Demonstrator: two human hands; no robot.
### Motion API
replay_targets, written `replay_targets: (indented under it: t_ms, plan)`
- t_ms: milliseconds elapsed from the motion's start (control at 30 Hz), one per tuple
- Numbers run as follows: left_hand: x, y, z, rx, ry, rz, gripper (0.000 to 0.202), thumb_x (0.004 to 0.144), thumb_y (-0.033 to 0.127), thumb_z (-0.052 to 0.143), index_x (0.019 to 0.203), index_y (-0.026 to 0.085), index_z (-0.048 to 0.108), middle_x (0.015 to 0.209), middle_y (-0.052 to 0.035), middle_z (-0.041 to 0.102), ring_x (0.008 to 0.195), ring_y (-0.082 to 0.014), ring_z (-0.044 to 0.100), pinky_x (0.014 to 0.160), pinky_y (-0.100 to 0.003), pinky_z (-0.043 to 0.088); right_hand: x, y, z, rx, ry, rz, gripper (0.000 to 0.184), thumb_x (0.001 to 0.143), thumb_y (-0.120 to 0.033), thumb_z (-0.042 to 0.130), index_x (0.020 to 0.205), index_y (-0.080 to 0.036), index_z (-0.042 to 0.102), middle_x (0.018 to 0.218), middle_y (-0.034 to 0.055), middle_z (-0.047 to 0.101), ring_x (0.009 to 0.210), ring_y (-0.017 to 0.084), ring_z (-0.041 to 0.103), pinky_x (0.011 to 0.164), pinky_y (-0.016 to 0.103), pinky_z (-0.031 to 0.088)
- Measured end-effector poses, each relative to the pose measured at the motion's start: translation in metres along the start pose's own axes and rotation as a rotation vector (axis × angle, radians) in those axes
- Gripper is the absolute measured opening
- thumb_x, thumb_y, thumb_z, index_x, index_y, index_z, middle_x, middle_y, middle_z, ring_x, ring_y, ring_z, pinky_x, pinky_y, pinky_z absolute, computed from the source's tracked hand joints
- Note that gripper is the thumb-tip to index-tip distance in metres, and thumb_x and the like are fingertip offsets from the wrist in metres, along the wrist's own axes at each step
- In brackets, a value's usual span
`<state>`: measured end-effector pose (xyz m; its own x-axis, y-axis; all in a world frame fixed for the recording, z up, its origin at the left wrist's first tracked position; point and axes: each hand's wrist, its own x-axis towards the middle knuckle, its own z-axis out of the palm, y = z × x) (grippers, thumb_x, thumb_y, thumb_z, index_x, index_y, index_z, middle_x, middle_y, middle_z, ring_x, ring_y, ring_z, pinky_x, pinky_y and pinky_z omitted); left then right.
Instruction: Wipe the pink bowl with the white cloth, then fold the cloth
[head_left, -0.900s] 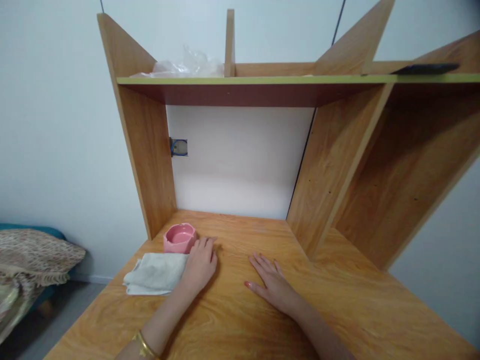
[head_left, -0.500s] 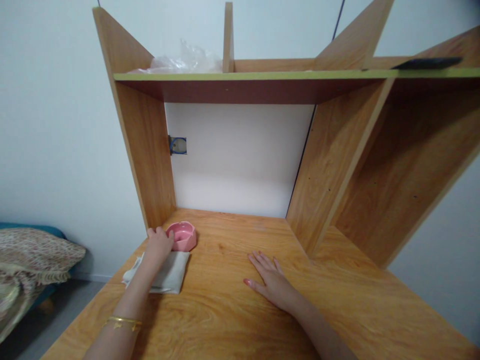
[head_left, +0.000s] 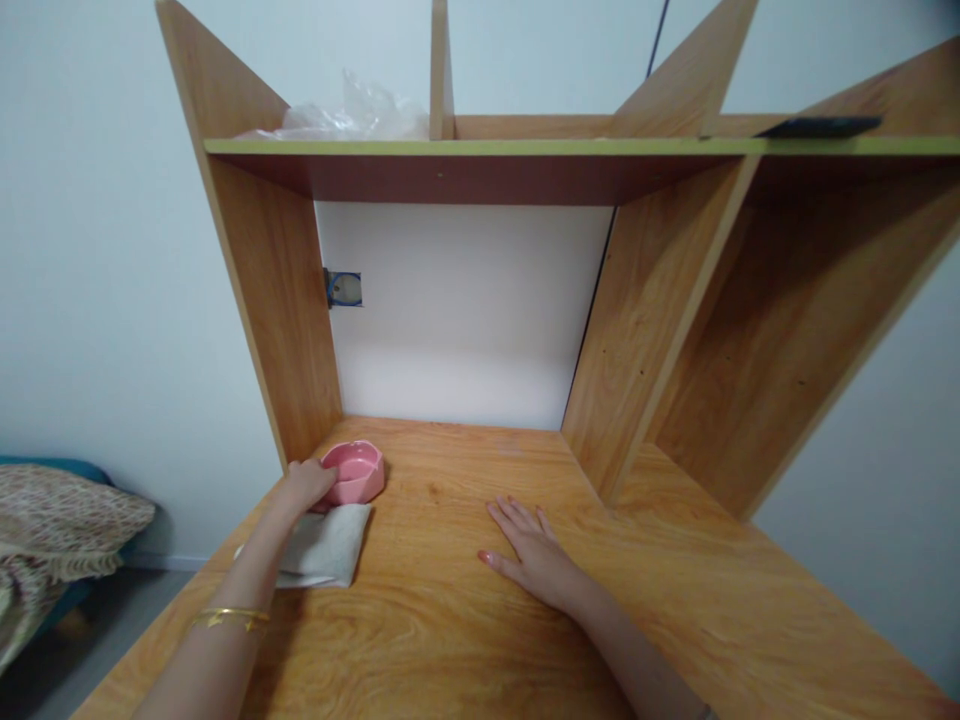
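Note:
At the back left of the wooden desk (head_left: 450, 580) sits a pink ashtray (head_left: 367, 487) with a faceted wall. My left hand (head_left: 304, 487) grips its near left side, the thumb reaching over the rim to the inside and the other fingers outside, partly hidden. Just in front of the ashtray lies a folded light grey cloth (head_left: 330, 550), partly covered by my left forearm. My right hand (head_left: 532, 555) rests flat on the desktop to the right, fingers spread, holding nothing.
A wooden shelf (head_left: 480, 148) spans above the desk, with crumpled clear plastic (head_left: 360, 112) and a dark flat object (head_left: 821, 127) on it. Upright panels (head_left: 637, 330) stand at both sides. An open socket box (head_left: 346, 289) shows in the back wall. A patterned blanket (head_left: 67, 510) lies far left.
My left fingers have closed in on the ashtray's left side from a looser pose. My right hand stays flat on the desk. The whole view has shifted slightly.

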<state>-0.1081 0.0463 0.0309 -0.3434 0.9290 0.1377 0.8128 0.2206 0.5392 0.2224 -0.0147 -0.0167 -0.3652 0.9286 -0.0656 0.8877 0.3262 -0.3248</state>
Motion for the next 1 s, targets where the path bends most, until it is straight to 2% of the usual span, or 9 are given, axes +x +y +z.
replay_targets:
  t_ms: [133, 200, 300, 367, 500, 633, 767, 833, 1000]
  plan:
    - [-0.007, 0.026, -0.003, -0.12, -0.042, -0.078, 0.03, 0.064, 0.018, 0.047, 0.09, 0.007, 0.056, 0.108, -0.0232, 0.054, 0.1, -0.0359, 0.054, 0.083, -0.044, 0.04, 0.0, 0.0, 0.0, 0.0, 0.004, -0.003, 0.078, 0.078, -0.065, 0.029, 0.137, -0.015, 0.025, 0.144, 0.0095, 0.019, 0.132, 0.025, 0.012, 0.105, 0.046, 0.003]
    - [-0.015, 0.04, -0.001, -0.242, -0.094, -0.067, 0.036, 0.066, 0.017, 0.047, 0.1, 0.008, 0.051, 0.115, -0.022, 0.049, 0.101, -0.032, 0.054, 0.084, -0.041, 0.041, 0.0, 0.0, -0.001, 0.009, 0.003, 0.003, 0.078, 0.078, -0.065, 0.03, 0.137, -0.014, 0.024, 0.144, 0.0097, 0.02, 0.132, 0.025, 0.012, 0.105, 0.045, 0.003]
    - [-0.032, 0.06, 0.011, -0.485, -0.305, -0.047, 0.031, 0.07, 0.019, 0.047, 0.101, 0.012, 0.049, 0.093, -0.0109, 0.06, 0.079, -0.0207, 0.062, 0.07, -0.032, 0.049, 0.0, -0.001, -0.001, 0.033, 0.004, 0.008, 0.079, 0.078, -0.063, 0.031, 0.138, -0.013, 0.021, 0.143, 0.0103, 0.021, 0.132, 0.025, 0.012, 0.106, 0.044, 0.003]
    - [-0.045, 0.07, 0.022, -0.646, -0.467, -0.052, 0.025, 0.073, 0.021, 0.046, 0.096, 0.012, 0.051, 0.075, -0.0055, 0.061, 0.065, -0.0154, 0.061, 0.063, -0.027, 0.051, -0.001, -0.001, -0.002, 0.044, 0.004, 0.014, 0.08, 0.078, -0.062, 0.033, 0.138, -0.012, 0.019, 0.143, 0.011, 0.021, 0.132, 0.025, 0.011, 0.106, 0.043, 0.003]
    - [-0.067, 0.08, 0.046, -0.879, -0.683, -0.089, 0.025, 0.074, 0.031, 0.051, 0.09, 0.011, 0.052, 0.067, -0.0038, 0.059, 0.055, -0.0111, 0.058, 0.055, -0.022, 0.05, -0.001, 0.002, 0.0, 0.047, 0.015, 0.025, 0.081, 0.078, -0.061, 0.033, 0.138, -0.009, 0.018, 0.143, 0.0132, 0.02, 0.132, 0.024, 0.011, 0.107, 0.041, 0.004]
    - [-0.082, 0.08, 0.063, -1.008, -0.704, -0.136, 0.038, 0.077, 0.042, 0.048, 0.106, 0.018, 0.042, 0.067, 0.0007, 0.056, 0.044, -0.0064, 0.052, 0.046, -0.017, 0.046, 0.001, 0.006, 0.006, 0.032, 0.057, 0.001, 0.069, 0.083, -0.053, 0.026, 0.137, -0.01, 0.021, 0.143, 0.0121, 0.023, 0.132, 0.023, 0.014, 0.106, 0.042, 0.007]
    - [-0.089, 0.077, 0.074, -1.035, -0.665, -0.165, 0.038, 0.083, 0.044, 0.037, 0.109, 0.016, 0.037, 0.061, 0.0013, 0.054, 0.039, -0.0066, 0.052, 0.043, -0.017, 0.046, 0.006, 0.008, 0.012, 0.012, 0.149, 0.021, 0.056, 0.087, -0.038, 0.019, 0.134, -0.008, 0.031, 0.138, 0.012, 0.034, 0.129, 0.022, 0.025, 0.106, 0.041, 0.014]
    - [-0.089, 0.075, 0.078, -1.029, -0.64, -0.165, 0.037, 0.084, 0.042, 0.035, 0.109, 0.015, 0.037, 0.059, 0.0015, 0.054, 0.038, -0.0071, 0.053, 0.043, -0.017, 0.046, 0.008, 0.007, 0.012, 0.026, 0.266, 0.052, 0.054, 0.086, -0.032, 0.02, 0.132, -0.009, 0.033, 0.133, 0.0134, 0.041, 0.124, 0.023, 0.033, 0.103, 0.04, 0.021]
    - [-0.085, 0.073, 0.088, -0.965, -0.616, -0.14, 0.037, 0.082, 0.036, 0.041, 0.111, 0.012, 0.038, 0.049, 0.0031, 0.054, 0.033, -0.0101, 0.054, 0.039, -0.018, 0.045, 0.002, -0.009, -0.003, 0.083, 0.729, 0.098, 0.05, 0.084, -0.024, 0.022, 0.132, -0.015, 0.032, 0.123, 0.0115, 0.05, 0.115, 0.024, 0.041, 0.097, 0.041, 0.029]
